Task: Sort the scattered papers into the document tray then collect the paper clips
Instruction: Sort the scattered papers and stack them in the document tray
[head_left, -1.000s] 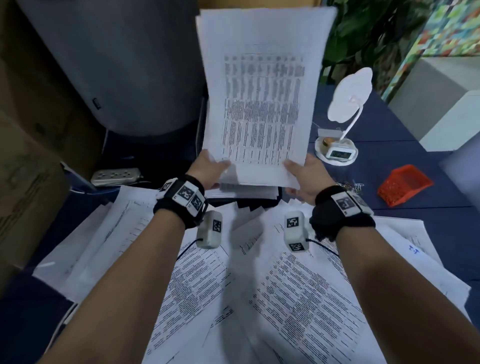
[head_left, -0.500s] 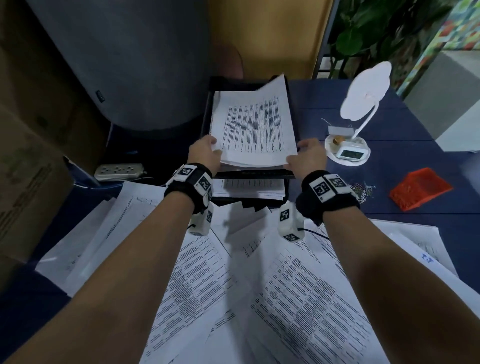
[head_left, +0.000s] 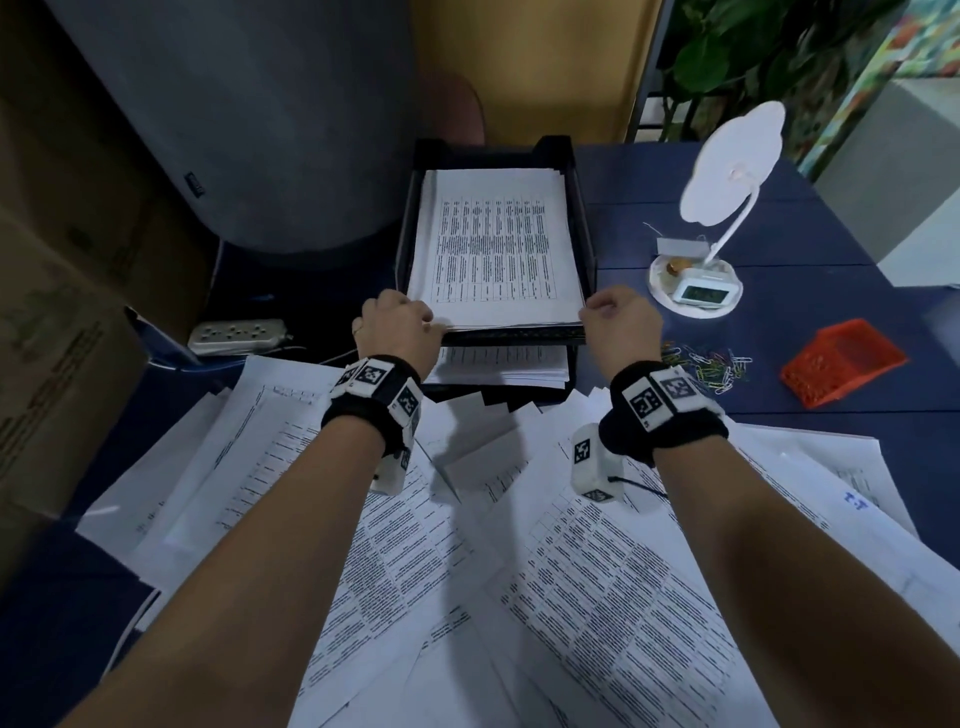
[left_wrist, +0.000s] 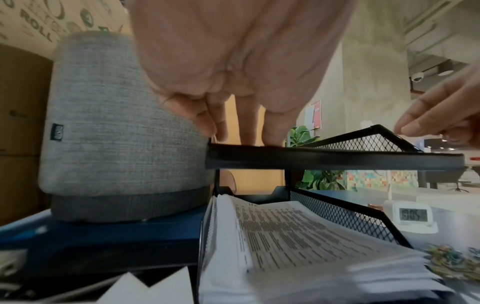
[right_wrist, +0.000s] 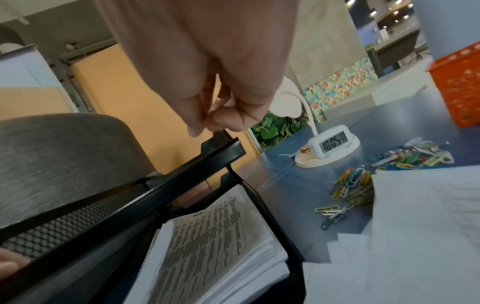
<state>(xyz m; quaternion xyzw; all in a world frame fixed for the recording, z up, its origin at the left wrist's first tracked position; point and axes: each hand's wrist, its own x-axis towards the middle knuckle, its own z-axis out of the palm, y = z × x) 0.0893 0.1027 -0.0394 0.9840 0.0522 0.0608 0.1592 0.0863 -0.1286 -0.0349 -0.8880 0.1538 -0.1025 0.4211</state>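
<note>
left hand (head_left: 397, 332) is set with straight fingers on the near edge of the paper stack (head_left: 493, 249) in the document tray (head_left: 584, 244); right hand (head_left: 621, 325) is loosely curled, holding nothing; paper clips (head_left: 709, 364) lie right.

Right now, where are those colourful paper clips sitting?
In the head view, the paper clips lie in a loose heap on the blue desk, right of the black tray, between the right hand and the orange basket.
</note>
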